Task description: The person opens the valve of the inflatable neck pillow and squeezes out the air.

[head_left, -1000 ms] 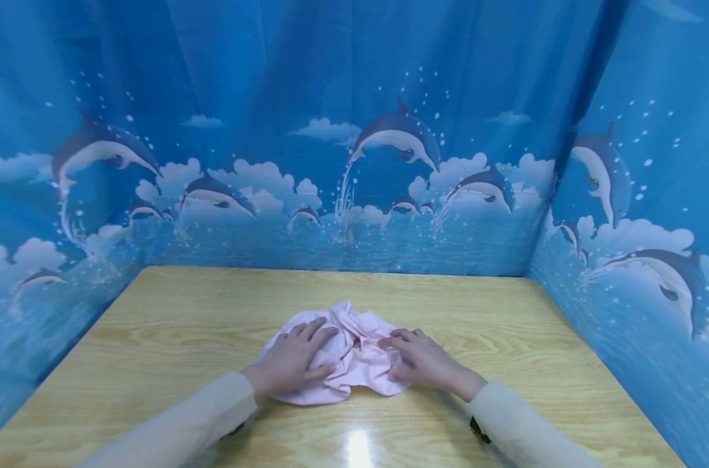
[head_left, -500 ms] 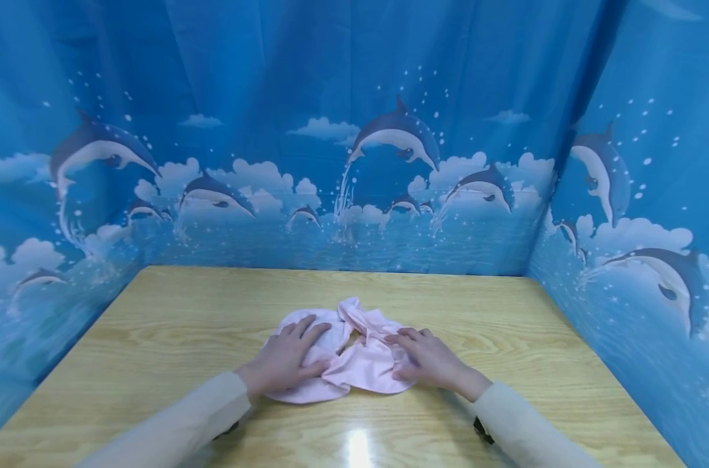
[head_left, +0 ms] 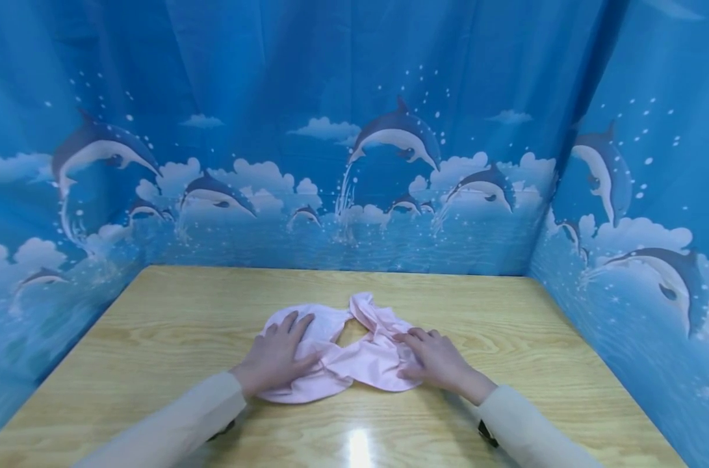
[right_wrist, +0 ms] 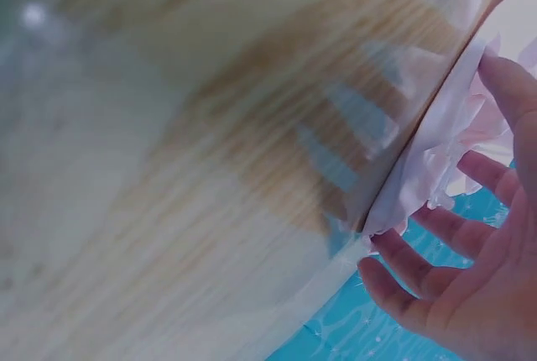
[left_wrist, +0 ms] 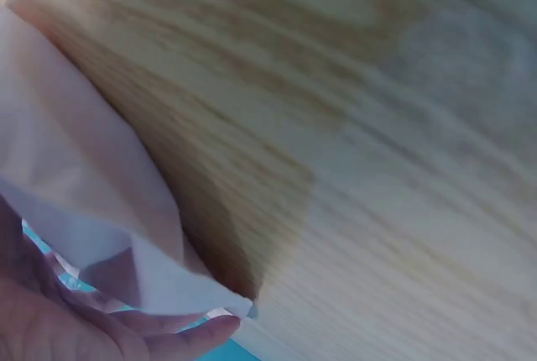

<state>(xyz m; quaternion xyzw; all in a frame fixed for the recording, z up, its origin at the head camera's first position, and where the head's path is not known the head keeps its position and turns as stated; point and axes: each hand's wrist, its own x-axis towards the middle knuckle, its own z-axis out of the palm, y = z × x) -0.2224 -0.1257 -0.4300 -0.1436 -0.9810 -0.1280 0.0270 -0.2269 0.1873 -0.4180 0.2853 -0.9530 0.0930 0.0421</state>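
A pale pink cloth (head_left: 372,364), shaped like a bib with lobed edges and a gap in its middle, lies on the wooden table (head_left: 214,312). Its left part is spread fairly flat, while the right part is bunched and twisted. My left hand (head_left: 275,361) rests on the left part with fingers spread. On the right part, my right hand (head_left: 438,365) presses with fingertips and thumb. From the left wrist, the cloth (left_wrist: 75,143) shows a lifted edge by the fingertips. In the right wrist view, loosely extended fingers touch the cloth (right_wrist: 419,159).
A blue curtain (head_left: 354,162) printed with dolphins stands behind the table and along both sides. Light reflects off the tabletop near the front. Dark bands show beneath both sleeve cuffs.
Both hands have slid apart, the left one leftward and the right one slightly rightward. The cloth has spread wider under them, and the gap in its middle has grown, baring the table.
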